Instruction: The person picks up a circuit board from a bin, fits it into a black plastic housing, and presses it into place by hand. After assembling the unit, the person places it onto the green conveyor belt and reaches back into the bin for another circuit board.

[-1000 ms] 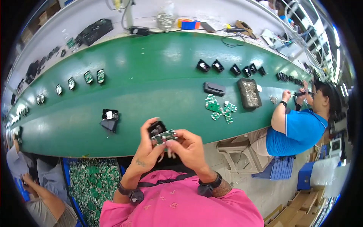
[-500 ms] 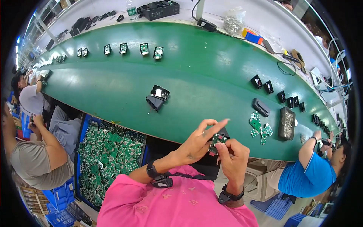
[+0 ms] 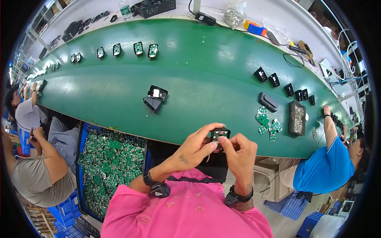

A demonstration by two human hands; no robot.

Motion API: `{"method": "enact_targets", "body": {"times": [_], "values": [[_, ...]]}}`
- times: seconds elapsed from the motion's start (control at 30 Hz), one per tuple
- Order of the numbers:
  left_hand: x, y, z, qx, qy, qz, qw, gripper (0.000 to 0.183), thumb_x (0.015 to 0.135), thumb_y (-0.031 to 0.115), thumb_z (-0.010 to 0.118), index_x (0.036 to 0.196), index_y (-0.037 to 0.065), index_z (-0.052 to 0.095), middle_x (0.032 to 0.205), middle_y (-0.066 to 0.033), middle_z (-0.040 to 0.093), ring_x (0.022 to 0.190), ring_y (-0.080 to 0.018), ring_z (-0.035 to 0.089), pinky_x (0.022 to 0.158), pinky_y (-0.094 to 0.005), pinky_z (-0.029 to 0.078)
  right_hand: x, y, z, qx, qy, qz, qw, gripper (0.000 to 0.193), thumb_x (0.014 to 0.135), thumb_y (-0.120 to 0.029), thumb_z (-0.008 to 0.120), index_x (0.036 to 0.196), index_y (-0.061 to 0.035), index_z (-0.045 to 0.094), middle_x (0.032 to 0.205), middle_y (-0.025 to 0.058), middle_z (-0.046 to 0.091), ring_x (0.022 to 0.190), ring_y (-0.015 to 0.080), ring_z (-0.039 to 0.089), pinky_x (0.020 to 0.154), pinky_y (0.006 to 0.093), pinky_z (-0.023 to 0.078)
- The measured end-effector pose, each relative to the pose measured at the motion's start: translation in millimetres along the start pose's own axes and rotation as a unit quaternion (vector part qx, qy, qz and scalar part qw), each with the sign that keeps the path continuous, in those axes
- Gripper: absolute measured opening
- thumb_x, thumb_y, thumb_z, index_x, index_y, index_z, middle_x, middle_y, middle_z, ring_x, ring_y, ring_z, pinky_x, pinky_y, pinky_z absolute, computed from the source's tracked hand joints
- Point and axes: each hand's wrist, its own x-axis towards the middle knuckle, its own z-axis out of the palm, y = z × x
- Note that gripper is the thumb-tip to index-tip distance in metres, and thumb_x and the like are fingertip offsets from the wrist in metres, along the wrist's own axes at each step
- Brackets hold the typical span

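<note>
Circuit board (image 3: 222,134) shifted since the earlier frame to the opening of a black housing (image 3: 214,131), both held by the near edge of the green surface (image 3: 206,95), left hand (image 3: 193,150) with its grip wrapped round the housing, right hand (image 3: 243,154) with thumb on the board

Bright — glare on the tabletop (image 3: 210,93)
</note>
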Motion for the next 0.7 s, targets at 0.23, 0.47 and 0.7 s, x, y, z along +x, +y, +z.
{"method": "enact_targets", "body": {"times": [0.23, 0.47, 0.7], "values": [[6, -7, 0, 0.028, 0.037, -0.028, 0.999, 0.044, 0.101, 0.013, 0.049, 0.143, 0.001, 0.040, 0.125, -0.0116, 0.056, 0.100, -0.0168, 0.063, 0.076, -0.0303, 0.061, 0, 12, 8, 0.084, -0.023, 0.079, 0.993, 0.020, 0.092, -0.015, 0.070, 0.092, 0.0049, 0.066, 0.070, 0.0036, 0.064, 0.058, 0.0061, 0.052, 0.051, 0.0249, 0.040], [11, -3, -1, -0.030, 0.027, -0.084, 0.996, 0.040, 0.101, 0.006, 0.045, 0.141, 0.000, 0.043, 0.125, -0.0124, 0.055, 0.100, -0.0174, 0.064, 0.075, -0.0312, 0.062, -1, 14, 7, -0.012, -0.032, -0.048, 0.998, 0.029, 0.098, -0.018, 0.061, 0.118, 0.0033, 0.064, 0.078, 0.0184, 0.068, 0.063, 0.0266, 0.067, 0.058, 0.0337, 0.051], [7, -2, 2, 0.065, 0.088, -0.029, 0.994, 0.043, 0.100, 0.004, 0.045, 0.142, -0.001, 0.041, 0.112, -0.0135, 0.061, 0.080, -0.0148, 0.067, 0.069, -0.0281, 0.060, 2, 16, 24, 0.045, -0.060, 0.005, 0.997, 0.037, 0.099, -0.016, 0.058, 0.133, -0.0001, 0.058, 0.087, 0.0189, 0.068, 0.072, 0.0234, 0.067, 0.067, 0.0342, 0.053]]}}
